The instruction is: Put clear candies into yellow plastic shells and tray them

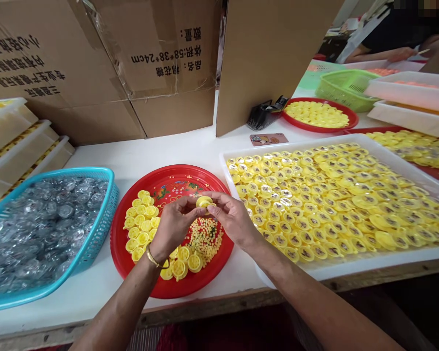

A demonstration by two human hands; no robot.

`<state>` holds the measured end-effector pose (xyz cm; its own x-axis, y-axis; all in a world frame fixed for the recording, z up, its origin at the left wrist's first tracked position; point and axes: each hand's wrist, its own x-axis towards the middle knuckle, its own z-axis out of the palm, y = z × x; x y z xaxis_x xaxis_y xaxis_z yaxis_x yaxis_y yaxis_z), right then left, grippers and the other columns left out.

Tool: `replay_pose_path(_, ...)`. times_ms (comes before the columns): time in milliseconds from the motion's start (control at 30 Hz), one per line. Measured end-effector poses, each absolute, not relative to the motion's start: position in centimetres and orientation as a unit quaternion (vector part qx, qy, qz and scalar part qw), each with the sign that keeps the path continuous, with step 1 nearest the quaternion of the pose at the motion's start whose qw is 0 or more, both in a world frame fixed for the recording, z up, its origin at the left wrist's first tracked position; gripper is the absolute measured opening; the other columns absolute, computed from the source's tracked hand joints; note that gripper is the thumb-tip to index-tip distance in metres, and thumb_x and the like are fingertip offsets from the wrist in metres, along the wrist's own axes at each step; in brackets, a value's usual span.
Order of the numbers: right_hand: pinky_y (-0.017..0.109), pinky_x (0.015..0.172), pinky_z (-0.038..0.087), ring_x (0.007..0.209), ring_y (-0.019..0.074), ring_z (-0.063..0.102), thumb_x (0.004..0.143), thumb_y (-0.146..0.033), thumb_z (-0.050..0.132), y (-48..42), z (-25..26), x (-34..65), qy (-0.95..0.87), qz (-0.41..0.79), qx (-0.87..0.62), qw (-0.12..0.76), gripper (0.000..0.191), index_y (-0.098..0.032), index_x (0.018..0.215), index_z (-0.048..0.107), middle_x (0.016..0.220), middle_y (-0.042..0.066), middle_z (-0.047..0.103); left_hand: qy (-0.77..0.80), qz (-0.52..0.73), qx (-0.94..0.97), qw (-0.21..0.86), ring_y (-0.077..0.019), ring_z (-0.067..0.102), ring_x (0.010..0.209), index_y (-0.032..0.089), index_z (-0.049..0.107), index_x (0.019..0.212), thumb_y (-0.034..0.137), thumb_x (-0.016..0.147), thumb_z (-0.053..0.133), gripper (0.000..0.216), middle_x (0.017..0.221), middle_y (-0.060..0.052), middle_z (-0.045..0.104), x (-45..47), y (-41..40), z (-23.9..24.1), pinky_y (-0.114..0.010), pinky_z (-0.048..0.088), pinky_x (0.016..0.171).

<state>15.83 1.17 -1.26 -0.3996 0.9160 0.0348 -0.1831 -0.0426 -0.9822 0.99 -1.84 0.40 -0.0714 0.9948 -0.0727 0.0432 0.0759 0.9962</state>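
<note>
You hold the small round yellow plastic piece [204, 200] above the round red plastic tray [149, 179], over its middle, a little toward its right side; it sits between your two hands, so neither is nearer: your left hand [173, 222] meets it from the tray's left side, your right hand [236, 222] from the tray's right.

Your grip is a pinch on both sides, thumbs on the face toward you, index fingers reaching round its far side; how hard you press cannot be told.

The piece shows as a squat, layered disc with no clear long axis; its broad width runs from hand to hand, across the tray; whether it is one part or two fitted together is too small to tell.

Beneath your right hand, on the tray's right part, lie loose pale-yellow pellets [205, 239]; small yellow plastic cups with pellets inside [141, 222] line the tray's left side and near edge, closest to your left hand and its gold-coloured bangle [151, 259].

Left of the tray stands a blue perforated plastic basket [111, 200] of clear shiny packets [58, 209]; just right of the tray stands a white rectangular plastic tray [336, 269] packed with yellow plastic pieces with dark-patterned faces [307, 204].
</note>
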Motion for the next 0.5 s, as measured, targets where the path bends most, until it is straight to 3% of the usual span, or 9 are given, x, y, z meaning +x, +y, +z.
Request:
replay_pose_path(167,0.038,0.084,0.058,0.089,0.0154,0.067,0.080,-0.026,0.062,0.9,-1.2,15.8,-0.506,0.648,-0.356,0.444,0.025,-0.022,0.105,0.064,0.097,0.002,0.070,0.618,0.468,0.511,0.371,-0.0187,0.066,0.068,0.018,0.074,0.081,0.033,0.071,0.076,0.018,0.073,-0.005,0.072,1.6,-2.5,0.6,-0.025,0.050,0.062)
replay_pose_path(367,0.036,0.082,0.057,0.086,0.0151,0.066,0.082,-0.019,0.058,0.0,1.0,18.0,-0.566,0.603,-0.396,0.399,0.022,-0.021,0.103,0.066,0.094,0.003,0.069,0.584,0.464,0.437,0.502,-0.0223,0.070,0.073,0.020,0.074,0.081,0.042,0.061,0.081,0.031,0.079,-0.005,0.075,2.9,-3.3,1.3,-0.028,0.056,0.067)
replay_pose_path(500,0.036,0.080,0.058,0.086,0.0161,0.067,0.082,-0.023,0.060,-1.5,1.5,19.3,-0.510,0.616,-0.415,0.435,0.021,-0.021,0.102,0.066,0.091,0.003,0.068,0.607,0.436,0.497,0.441,-0.0227,0.070,0.074,0.022,0.074,0.085,0.046,0.064,0.078,0.032,0.078,-0.005,0.075,4.8,-3.6,1.2,-0.027,0.055,0.066)
